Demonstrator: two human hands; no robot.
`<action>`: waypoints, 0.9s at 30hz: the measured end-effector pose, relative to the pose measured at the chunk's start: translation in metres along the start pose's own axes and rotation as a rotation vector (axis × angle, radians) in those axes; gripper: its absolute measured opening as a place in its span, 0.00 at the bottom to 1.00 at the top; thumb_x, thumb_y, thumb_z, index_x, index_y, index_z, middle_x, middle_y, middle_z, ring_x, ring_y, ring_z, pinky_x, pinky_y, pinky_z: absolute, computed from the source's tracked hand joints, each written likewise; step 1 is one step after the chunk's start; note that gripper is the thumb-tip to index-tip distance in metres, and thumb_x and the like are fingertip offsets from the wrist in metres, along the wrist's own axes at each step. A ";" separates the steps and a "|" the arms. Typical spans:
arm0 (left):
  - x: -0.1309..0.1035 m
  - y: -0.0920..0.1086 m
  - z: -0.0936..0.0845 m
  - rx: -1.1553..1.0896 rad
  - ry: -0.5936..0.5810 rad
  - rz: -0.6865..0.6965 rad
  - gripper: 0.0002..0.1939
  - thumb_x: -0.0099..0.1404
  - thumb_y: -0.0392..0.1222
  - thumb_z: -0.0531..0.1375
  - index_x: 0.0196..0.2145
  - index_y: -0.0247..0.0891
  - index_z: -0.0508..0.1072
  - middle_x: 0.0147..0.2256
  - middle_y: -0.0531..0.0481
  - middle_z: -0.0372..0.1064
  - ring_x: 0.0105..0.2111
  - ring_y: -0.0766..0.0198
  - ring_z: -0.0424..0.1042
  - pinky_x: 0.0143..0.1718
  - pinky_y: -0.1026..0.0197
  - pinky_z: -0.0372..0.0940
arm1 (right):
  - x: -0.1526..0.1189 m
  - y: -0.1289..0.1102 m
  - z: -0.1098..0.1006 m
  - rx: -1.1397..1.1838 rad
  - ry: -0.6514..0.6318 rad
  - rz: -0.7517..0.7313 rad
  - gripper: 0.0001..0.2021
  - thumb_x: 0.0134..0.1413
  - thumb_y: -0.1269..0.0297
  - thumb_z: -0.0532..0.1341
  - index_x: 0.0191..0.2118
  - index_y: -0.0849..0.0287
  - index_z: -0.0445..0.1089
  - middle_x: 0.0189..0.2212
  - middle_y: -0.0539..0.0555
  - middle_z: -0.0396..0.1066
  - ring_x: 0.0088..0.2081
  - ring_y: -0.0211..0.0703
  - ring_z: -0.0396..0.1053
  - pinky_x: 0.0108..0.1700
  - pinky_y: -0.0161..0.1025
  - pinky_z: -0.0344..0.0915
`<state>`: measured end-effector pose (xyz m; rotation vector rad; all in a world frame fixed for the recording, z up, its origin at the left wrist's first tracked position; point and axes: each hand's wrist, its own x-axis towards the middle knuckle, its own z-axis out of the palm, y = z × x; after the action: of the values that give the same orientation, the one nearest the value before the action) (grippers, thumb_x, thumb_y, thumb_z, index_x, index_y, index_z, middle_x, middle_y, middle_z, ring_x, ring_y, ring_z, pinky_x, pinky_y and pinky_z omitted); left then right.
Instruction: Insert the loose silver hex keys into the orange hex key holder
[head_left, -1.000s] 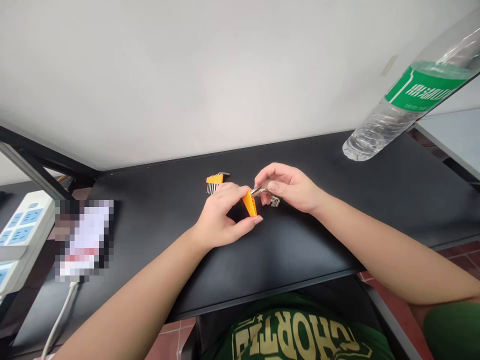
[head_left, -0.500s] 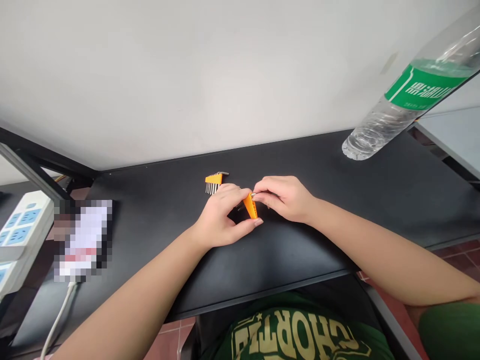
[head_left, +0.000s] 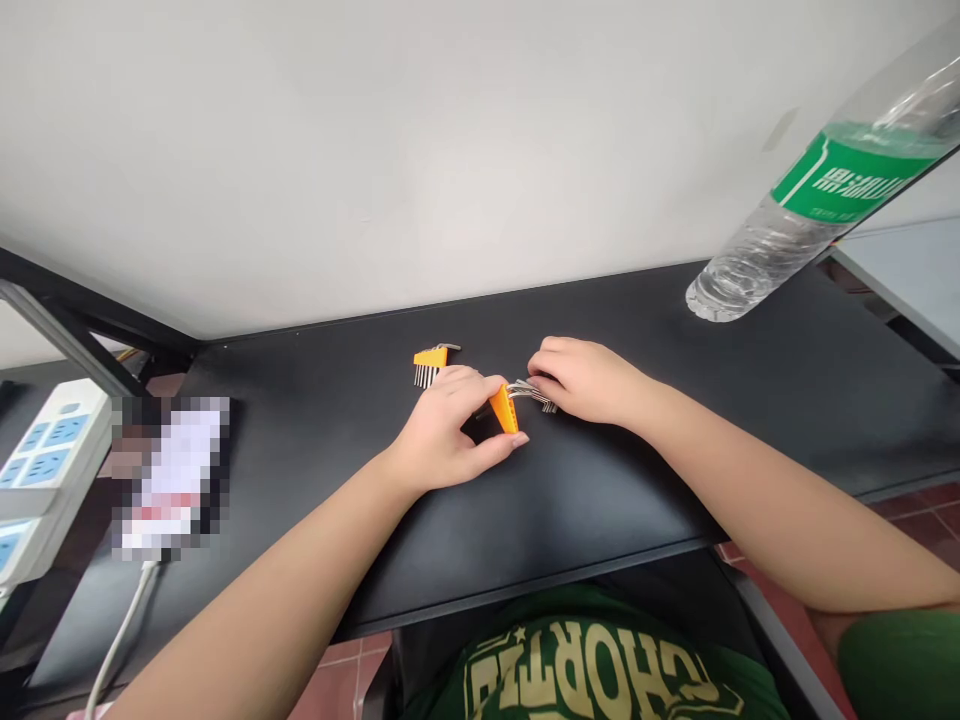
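Observation:
Between the thumb and fingers of my left hand [head_left: 457, 430] is an orange hex key holder [head_left: 504, 410], held tilted just above the black table. One hex key seems to reach into its upper end. Several silver hex keys [head_left: 541, 396] lie in a loose bunch to the right of the holder. My right hand [head_left: 581, 378] is closed, its thumb and fingertips pinched at the left end of that bunch; the exact key in them is partly hidden. Behind my left hand lies a second orange holder [head_left: 430, 358] filled with hex keys.
A large water bottle [head_left: 795, 220] with a green label stands at the back right of the black table [head_left: 315, 400]. To the left lie a blurred phone [head_left: 169, 470] with a white cable [head_left: 120, 630] and a power strip [head_left: 52, 460]. A white wall [head_left: 450, 150] rises behind.
My right hand has moved away from the holder, slightly up and right, to the loose hex keys, which now show. My left hand keeps the holder in nearly the same place.

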<state>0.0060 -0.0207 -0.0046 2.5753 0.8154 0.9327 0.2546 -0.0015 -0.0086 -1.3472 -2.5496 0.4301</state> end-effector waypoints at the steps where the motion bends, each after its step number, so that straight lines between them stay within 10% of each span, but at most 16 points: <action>1: 0.000 0.000 0.000 0.003 -0.002 0.003 0.21 0.63 0.51 0.70 0.47 0.38 0.72 0.33 0.51 0.73 0.32 0.65 0.67 0.41 0.57 0.65 | 0.000 0.000 0.001 -0.006 -0.019 0.006 0.10 0.70 0.63 0.56 0.38 0.59 0.73 0.38 0.55 0.71 0.38 0.43 0.68 0.35 0.38 0.56; 27: 0.002 -0.001 0.001 -0.012 -0.337 -0.192 0.21 0.66 0.57 0.66 0.49 0.41 0.73 0.33 0.52 0.72 0.33 0.63 0.67 0.43 0.57 0.62 | -0.001 -0.009 0.001 0.055 -0.114 0.057 0.04 0.63 0.69 0.57 0.36 0.58 0.69 0.38 0.53 0.72 0.36 0.41 0.67 0.36 0.38 0.57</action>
<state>0.0072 -0.0192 -0.0046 2.4907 0.9309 0.4309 0.2482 -0.0073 -0.0062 -1.4166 -2.5742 0.5996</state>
